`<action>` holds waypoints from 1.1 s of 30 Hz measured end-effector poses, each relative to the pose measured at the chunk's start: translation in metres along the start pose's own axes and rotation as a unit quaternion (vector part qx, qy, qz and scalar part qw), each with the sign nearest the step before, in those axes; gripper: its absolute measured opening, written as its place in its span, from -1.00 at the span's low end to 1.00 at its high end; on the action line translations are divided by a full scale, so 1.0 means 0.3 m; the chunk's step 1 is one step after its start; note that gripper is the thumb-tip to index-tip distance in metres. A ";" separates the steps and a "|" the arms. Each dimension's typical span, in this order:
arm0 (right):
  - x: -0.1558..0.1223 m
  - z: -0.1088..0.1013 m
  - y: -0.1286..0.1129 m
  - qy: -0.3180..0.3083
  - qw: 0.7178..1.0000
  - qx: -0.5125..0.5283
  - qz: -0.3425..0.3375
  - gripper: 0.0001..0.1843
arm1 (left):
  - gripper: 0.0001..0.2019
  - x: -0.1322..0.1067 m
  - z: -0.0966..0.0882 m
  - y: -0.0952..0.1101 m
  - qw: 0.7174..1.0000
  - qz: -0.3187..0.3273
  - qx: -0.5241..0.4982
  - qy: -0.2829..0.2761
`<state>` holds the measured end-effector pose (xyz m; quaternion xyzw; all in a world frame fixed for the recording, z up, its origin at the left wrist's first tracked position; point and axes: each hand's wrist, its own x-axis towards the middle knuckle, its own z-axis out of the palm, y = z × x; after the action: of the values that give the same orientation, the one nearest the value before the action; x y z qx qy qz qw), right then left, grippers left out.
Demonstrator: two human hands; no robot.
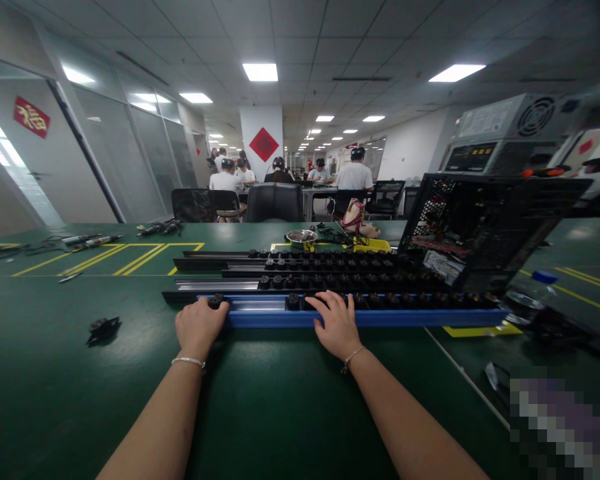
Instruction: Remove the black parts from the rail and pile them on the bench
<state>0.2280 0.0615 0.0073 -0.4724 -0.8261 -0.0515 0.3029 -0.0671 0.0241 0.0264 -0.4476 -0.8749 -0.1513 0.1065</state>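
A long blue rail (260, 320) lies across the green table, its bright metal channel partly filled by a row of small black blocks (375, 301) that look like socket modules. At the rail's left end, my left hand (199, 323) is closed, thumb and fingers around a single black block (217, 301). A stretch of bare channel separates that block from the row. My right hand (337, 321) rests farther along the rail with its fingers apart, the tips touching the row of blocks. Behind lie several black rails (215, 285) with similar blocks.
An open computer case (480, 227) stands at the right, near a clear bottle (530, 293). A metal bowl (301, 237) sits behind the rails. On the left lie a small black part (103, 329) and corded tools (97, 241). People (355, 175) sit in the background.
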 end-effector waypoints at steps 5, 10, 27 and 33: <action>0.000 0.003 0.001 0.001 1.000 0.006 0.001 -0.46 | -0.48 -0.002 0.002 0.001 1.000 -0.010 0.000 0.008; 0.001 0.004 0.001 -0.001 1.000 0.012 0.004 -0.46 | -0.48 -0.004 0.000 0.002 1.000 -0.020 -0.005 0.002; 0.000 0.011 0.004 -0.001 1.000 -0.010 0.002 -0.46 | -0.50 0.003 0.001 -0.021 0.998 -0.049 -0.049 0.002; 0.000 0.011 0.004 0.000 1.000 -0.005 0.003 -0.46 | -0.47 0.012 0.009 -0.037 0.994 -0.077 -0.081 -0.018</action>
<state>0.2276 0.0635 0.0044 -0.4760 -0.8247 -0.0547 0.3005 -0.0783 0.0217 0.0231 -0.3889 -0.8934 -0.2210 0.0424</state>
